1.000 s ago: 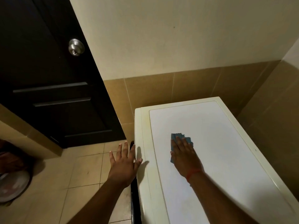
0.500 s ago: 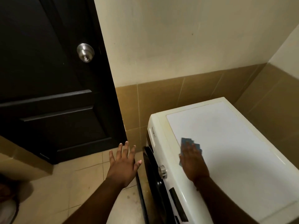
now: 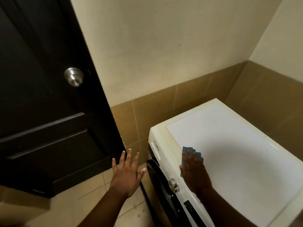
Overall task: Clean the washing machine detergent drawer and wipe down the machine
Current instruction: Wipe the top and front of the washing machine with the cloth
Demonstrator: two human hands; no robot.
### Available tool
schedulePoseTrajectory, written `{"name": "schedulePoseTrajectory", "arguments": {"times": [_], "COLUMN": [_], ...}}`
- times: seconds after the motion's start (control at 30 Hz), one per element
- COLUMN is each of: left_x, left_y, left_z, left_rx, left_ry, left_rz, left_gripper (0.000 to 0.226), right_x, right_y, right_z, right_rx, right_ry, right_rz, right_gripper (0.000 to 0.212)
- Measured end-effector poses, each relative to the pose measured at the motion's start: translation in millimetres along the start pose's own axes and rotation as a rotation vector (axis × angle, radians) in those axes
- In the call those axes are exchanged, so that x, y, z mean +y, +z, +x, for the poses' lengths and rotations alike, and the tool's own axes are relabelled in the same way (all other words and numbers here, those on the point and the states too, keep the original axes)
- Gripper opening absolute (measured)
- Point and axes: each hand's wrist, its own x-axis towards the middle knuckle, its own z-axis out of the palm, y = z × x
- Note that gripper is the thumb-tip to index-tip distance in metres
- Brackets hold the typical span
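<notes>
So the right hand [image 3: 194,172] is flat, fingers straight, pressing a small blue cloth [image 3: 191,153] onto the top of the washing machine [image 3: 237,161]. The cloth pokes out past the fingertips and along the thumb side, sitting near the machine's front-left edge, just in from the yellowed trim. Ahead and to the right of that hand there's a big stretch of bare white top running back toward the corner where the tan tiled wall [image 3: 188,102] meets the side wall. The machine's long side runs diagonally away from that hand toward the far corner, with the control dial [image 3: 173,183] and front panel facing left, just under the wrist.

The left hand [image 3: 127,174] is spread out, fingers apart, holding nothing, hanging over the tiled floor [image 3: 91,205] left of the machine's front. Further left of it is the dark door [image 3: 41,112] with a silver knob [image 3: 73,77].
</notes>
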Motion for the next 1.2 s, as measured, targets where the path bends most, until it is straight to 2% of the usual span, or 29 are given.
{"name": "schedulePoseTrajectory", "arguments": {"times": [0.07,0.17,0.3,0.43,0.53,0.6,0.67,0.8,0.87,0.9,1.0,1.03,1.13,1.2], "left_x": [0,0,-4,0,4,6,8,14,21,24,32,35,40,37], "left_y": [1,-4,-20,-35,-39,-38,-40,-45,-48,-48,-49,-49,-51,-53], "left_z": [12,39,73,102,118,127,140,165,180,185,203,209,231,245], "left_rx": [-0.012,0.0,0.003,0.012,0.006,0.002,0.011,-0.026,-0.026,-0.026,-0.042,-0.05,-0.057,-0.075], "left_ry": [0.022,0.055,0.09,0.126,0.169,0.199,0.235,0.31,0.346,0.37,0.46,0.485,0.559,0.611], "left_rz": [0.021,0.018,0.037,0.027,0.045,0.056,0.073,0.085,0.077,0.081,0.082,0.091,0.151,0.178], "left_gripper": [0.088,0.089,0.098,0.103,0.1,0.098,0.096,0.086,0.084,0.085,0.097,0.101,0.109,0.106], "right_x": [-12,-18,-21,-27,-27,-38,-34,-34,-35,-31,-34,-43,-54,-51], "right_y": [4,10,10,15,15,18,19,23,24,22,15,19,24,21], "right_z": [0,8,24,29,40,42,45,54,58,61,71,72,71,74], "right_rx": [0.022,0.004,0.02,0.021,0.026,0.037,0.05,0.08,0.093,0.081,0.084,0.075,0.056,0.06], "right_ry": [0.045,-0.126,0.079,-0.095,0.101,0.074,-0.015,0.187,0.103,0.079,0.313,0.321,0.136,0.271], "right_rz": [0.007,-0.012,0.06,-0.016,0.064,0.068,0.032,0.062,0.003,-0.01,0.07,0.069,-0.028,-0.016], "right_gripper": [0.061,0.065,0.072,0.064,0.066,0.072,0.066,0.064,0.062,0.061,0.06,0.061,0.061,0.061]}}
